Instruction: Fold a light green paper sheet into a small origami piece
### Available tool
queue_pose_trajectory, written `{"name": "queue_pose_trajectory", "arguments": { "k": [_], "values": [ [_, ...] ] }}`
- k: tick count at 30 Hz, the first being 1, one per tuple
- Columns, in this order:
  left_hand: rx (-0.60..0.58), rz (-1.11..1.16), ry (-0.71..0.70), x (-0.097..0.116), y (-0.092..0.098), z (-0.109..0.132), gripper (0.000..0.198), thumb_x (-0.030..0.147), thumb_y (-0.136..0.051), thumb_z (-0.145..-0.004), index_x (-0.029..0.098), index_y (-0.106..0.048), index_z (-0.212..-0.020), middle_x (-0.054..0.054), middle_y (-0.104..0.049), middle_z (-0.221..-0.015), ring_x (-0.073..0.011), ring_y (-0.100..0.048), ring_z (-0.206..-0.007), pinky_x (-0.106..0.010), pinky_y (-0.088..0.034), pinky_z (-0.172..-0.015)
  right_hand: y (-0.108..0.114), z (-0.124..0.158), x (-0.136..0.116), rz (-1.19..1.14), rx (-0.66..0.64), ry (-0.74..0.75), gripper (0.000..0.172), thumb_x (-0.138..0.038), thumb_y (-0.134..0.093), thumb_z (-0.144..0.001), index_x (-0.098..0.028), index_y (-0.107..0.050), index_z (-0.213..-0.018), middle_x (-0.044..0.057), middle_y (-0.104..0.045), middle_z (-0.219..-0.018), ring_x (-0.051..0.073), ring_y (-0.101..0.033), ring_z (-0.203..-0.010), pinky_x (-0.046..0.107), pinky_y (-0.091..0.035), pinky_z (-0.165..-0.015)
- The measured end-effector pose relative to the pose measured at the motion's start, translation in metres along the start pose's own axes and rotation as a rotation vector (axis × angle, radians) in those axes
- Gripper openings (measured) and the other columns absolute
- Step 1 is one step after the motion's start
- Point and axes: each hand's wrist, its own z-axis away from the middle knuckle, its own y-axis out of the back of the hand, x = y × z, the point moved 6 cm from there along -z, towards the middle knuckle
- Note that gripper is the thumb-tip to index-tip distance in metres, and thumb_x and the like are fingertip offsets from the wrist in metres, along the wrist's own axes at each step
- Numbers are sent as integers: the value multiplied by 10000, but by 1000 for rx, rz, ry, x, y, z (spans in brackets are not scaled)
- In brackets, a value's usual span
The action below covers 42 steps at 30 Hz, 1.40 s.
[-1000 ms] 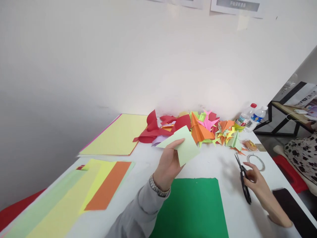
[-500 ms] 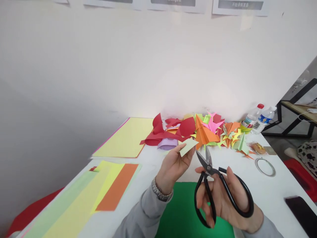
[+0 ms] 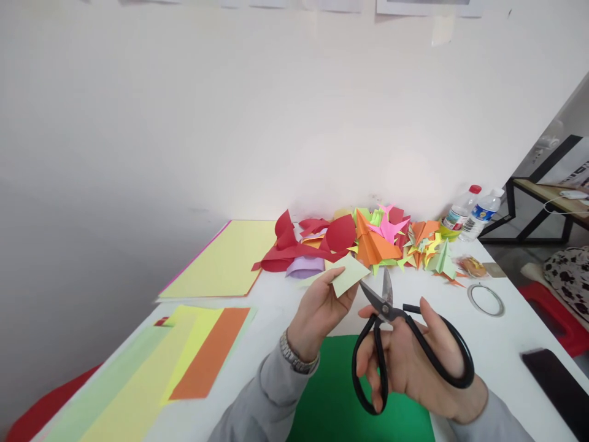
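Observation:
A small piece of pale green paper point(image 3: 350, 276) is pinched between the thumb and fingers of my left hand point(image 3: 319, 310), which has a metal watch on its wrist. My right hand point(image 3: 414, 362) holds black-handled scissors point(image 3: 385, 309), thumb in one loop and fingers in the other. Their blades stand apart and point up, with one tip close to the paper's right edge. I cannot tell whether that blade touches the paper. Beneath both hands lies a green sheet point(image 3: 335, 399) on the white table.
Folded paper planes point(image 3: 375, 245) and red paper pieces point(image 3: 317, 245) are heaped at the back. Coloured strips point(image 3: 209, 356) and a yellow sheet point(image 3: 225, 261) lie left. To the right are two bottles point(image 3: 460, 215), a tape roll point(image 3: 486, 300) and a dark phone point(image 3: 559, 383).
The view has shifted slightly. The scissors have moved a little left, nearer the paper, and their blades are spread wider. Both hands keep their hold.

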Motion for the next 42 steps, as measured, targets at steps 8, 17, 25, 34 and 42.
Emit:
{"name": "queue_pose_trajectory", "arguments": {
  "k": [8,17,25,34,42],
  "values": [
    [-66,-103,-156,5,-9,6,320,19,-505,-792,87,-608,-1087,-78,-727,-811,-162,-698,-691,-224,-578,-637,2,1,-2,15,40,15,721,-776,-278,-785,-204,-498,-1163,103,-662,-801,201,-597,-633,336,-469,-584],
    [-147,-201,-209,3,-14,16,370,23,-555,-728,97,-636,-1082,-77,-726,-812,-203,-702,-715,-289,-583,-694,5,1,0,-9,24,49,671,-731,-293,-824,-191,-519,-1152,115,-670,-837,194,-607,-642,324,-472,-586],
    [-116,-243,-274,-9,-14,22,179,77,-683,-719,104,-662,-895,-60,-702,-775,-145,-670,-669,-222,-568,-657,6,-2,2,54,35,106,629,-695,-374,-830,-168,-538,-1133,103,-664,-757,172,-585,-608,283,-450,-554],
    [-146,-327,-435,5,-13,25,225,157,-786,-650,139,-665,-839,-28,-705,-750,-135,-659,-674,-202,-551,-614,13,0,-3,194,64,246,569,-646,-452,-835,-168,-538,-1131,86,-664,-742,153,-574,-567,269,-431,-536],
    [-195,-397,-369,1,-18,28,230,230,-799,-642,104,-667,-783,-50,-692,-717,-136,-640,-638,-202,-532,-570,13,-1,-4,273,44,311,555,-627,-406,-868,-161,-526,-1145,86,-659,-744,140,-549,-529,279,-409,-538]
  ]
}}
